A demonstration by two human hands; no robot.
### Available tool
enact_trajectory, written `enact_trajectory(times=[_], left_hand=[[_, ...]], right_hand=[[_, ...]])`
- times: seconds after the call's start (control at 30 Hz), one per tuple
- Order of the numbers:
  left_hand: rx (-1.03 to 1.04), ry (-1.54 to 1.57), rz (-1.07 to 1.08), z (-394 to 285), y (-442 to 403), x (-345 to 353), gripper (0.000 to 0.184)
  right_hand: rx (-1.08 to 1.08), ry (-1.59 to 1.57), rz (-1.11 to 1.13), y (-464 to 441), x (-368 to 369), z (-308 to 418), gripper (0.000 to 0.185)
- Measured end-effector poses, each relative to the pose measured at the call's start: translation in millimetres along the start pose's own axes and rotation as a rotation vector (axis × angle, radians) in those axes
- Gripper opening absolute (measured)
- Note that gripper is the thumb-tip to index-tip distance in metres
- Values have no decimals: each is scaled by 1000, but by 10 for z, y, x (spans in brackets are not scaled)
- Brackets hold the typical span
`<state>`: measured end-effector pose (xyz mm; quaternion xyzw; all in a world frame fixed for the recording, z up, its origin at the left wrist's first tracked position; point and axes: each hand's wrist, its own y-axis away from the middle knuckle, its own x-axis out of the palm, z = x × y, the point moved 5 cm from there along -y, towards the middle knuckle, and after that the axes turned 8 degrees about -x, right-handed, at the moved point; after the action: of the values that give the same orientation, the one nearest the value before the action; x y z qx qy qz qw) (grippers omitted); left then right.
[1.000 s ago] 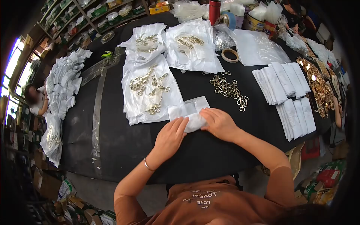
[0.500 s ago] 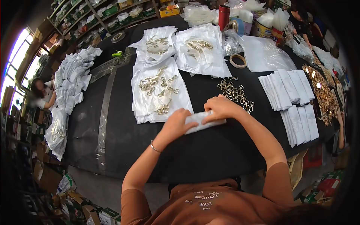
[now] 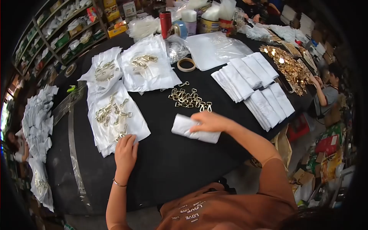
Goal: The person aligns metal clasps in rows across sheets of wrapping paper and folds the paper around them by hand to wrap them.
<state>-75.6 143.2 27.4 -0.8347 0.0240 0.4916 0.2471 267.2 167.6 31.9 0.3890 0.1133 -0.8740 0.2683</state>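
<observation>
My right hand (image 3: 209,122) grips a folded white packet (image 3: 182,124) by its middle, thumb on the near side, just above the black tabletop. My left hand (image 3: 126,148) lies with fingers stretched out at the near corner of a pile of white sheets (image 3: 132,126). Its fingertips are beside a few brass-coloured snap hooks (image 3: 122,132) on that pile; whether they touch is unclear. A loose heap of snap hooks (image 3: 188,97) lies on the table beyond the packet.
Folded white packets (image 3: 245,73) lie in rows at the right, near shiny gold pieces (image 3: 287,69). Two more sheet piles with hooks, a tape roll (image 3: 186,64) and a red canister (image 3: 165,25) stand farther back. Bundled white bags (image 3: 38,122) line the left. Other people work around the table.
My left hand has let go of the folded packet and moved left to the sheet pile. My right hand keeps the packet, now tilted the other way. The view has turned right.
</observation>
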Motion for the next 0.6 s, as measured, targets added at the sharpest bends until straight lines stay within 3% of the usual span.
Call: enact_trajectory(times=[0.17, 0.33, 0.47, 0.6], left_hand=[[23, -102, -52, 18, -38, 34, 24], [72, -128, -85, -92, -89, 19, 21], [95, -176, -120, -89, -103, 55, 16], [50, -161, -98, -105, -131, 89, 10]], right_hand=[[175, 75, -356, 360, -1159, -621, 39], [365, 216, -541, 732, -2243, -1084, 35], [447, 139, -583, 953, -2772, -1364, 33], [443, 144, -538, 902, -2711, -1692, 32]])
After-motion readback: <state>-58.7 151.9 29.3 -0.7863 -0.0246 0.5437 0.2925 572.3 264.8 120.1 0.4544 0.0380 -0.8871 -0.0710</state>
